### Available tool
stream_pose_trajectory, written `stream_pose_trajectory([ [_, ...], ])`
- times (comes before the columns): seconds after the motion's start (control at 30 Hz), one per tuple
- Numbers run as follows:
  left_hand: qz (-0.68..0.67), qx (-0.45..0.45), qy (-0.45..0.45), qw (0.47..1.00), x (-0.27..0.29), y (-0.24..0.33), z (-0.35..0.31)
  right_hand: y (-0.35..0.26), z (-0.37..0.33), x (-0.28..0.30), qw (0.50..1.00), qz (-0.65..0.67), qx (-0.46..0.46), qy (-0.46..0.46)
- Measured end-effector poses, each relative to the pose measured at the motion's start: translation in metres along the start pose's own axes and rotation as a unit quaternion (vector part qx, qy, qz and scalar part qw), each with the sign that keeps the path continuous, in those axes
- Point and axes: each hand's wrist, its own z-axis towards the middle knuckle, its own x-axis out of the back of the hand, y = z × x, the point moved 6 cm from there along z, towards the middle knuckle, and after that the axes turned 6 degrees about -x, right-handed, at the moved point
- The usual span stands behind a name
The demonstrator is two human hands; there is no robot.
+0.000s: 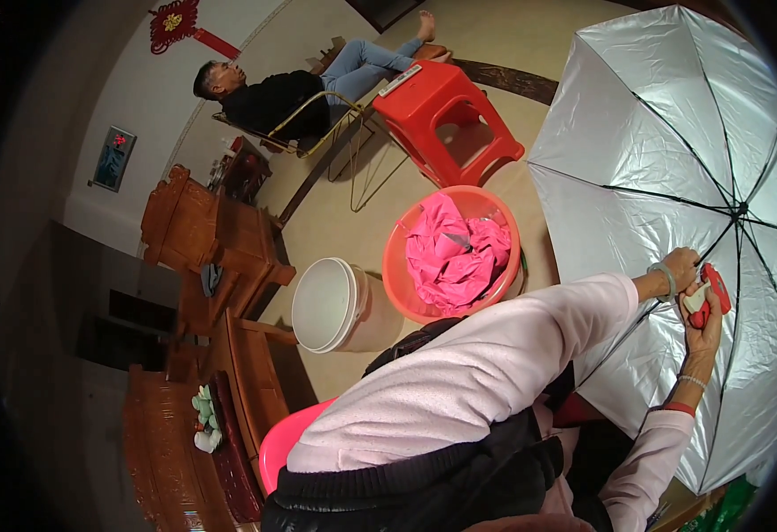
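An opened umbrella [619, 115], silver inside with thin black ribs, fills the right side and shows its inner face. My left hand [679, 264], with a pale bangle at the wrist, is closed at a black rod of the umbrella below its hub [739, 211]. Just below it, my right hand [706, 326] is wrapped round a small red-and-cream object [715, 291] whose kind I cannot make out. Both hands are close together in front of the silver cloth. My fingertips are partly hidden.
Left of the umbrella stand an orange-pink basin [395, 275] holding bright pink cloth [446, 253], a white bucket [322, 306] and a red plastic stool [415, 97]. A person [291, 102] reclines on a chair farther off. Carved wooden furniture [184, 222] lines the left.
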Motion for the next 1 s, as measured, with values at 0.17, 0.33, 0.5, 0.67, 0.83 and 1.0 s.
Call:
stream_pose_trajectory([
  [0.17, -0.01, 0.014, 0.007, 1.0, 0.0029, 0.002, -0.0012, 0.0003, -0.0002, -0.0001, 1.0, -0.008, -0.003, 0.002],
  [0.33, -0.007, 0.028, -0.007, 1.0, 0.0033, 0.004, -0.0006, -0.0003, -0.0001, -0.0014, 1.0, -0.005, -0.002, -0.021],
  [0.5, -0.01, 0.038, -0.011, 0.999, 0.0044, 0.0034, 0.0, -0.0007, 0.0027, 0.0003, 1.0, -0.003, -0.005, -0.018],
  [0.67, -0.025, 0.037, -0.017, 0.999, 0.003, 0.0036, 0.001, -0.002, 0.0038, 0.0002, 0.999, 0.001, -0.005, -0.041],
  [0.83, -0.007, 0.03, -0.007, 0.999, 0.0042, 0.0021, 0.0009, -0.001, 0.0016, -0.0043, 0.999, -0.002, -0.008, -0.032],
  [1.0, -0.003, 0.039, -0.013, 0.999, -0.0036, -0.0002, -0.0054, 0.0033, -0.0016, 0.0047, 1.0, 0.001, -0.009, -0.02],
])
